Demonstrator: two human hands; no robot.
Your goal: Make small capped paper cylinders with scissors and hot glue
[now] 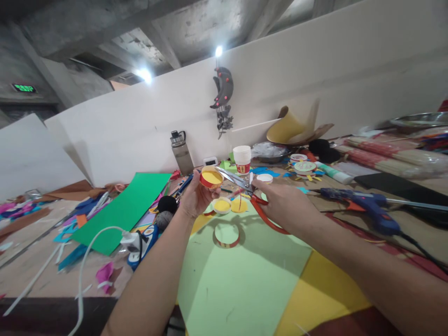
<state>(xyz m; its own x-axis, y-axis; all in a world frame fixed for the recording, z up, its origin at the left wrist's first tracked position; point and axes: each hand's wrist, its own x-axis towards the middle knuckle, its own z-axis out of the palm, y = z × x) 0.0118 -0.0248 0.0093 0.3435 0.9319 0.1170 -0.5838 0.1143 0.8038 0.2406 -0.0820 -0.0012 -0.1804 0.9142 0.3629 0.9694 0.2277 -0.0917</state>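
Note:
My left hand (196,198) grips a shallow paper cup piece (212,177), red outside and yellow inside, tilted toward me. In my right hand (280,196) is a pair of scissors (261,207) with red-orange handles. The metal blades reach left, and their tips are at the cup piece's right rim. Whether they touch it I cannot tell. Beneath the hands, a cut paper ring (227,243) rests on a light green sheet (238,280). A yellow-filled round piece (221,205) and a yellow paper disc (239,205) lie just behind the ring.
Stacked paper cups (242,161) and a water bottle (182,154) stand at the back. A glue gun (364,205) lies to the right. To the left are a green sheet (126,210) and a power strip (143,247) with a white cable (86,261).

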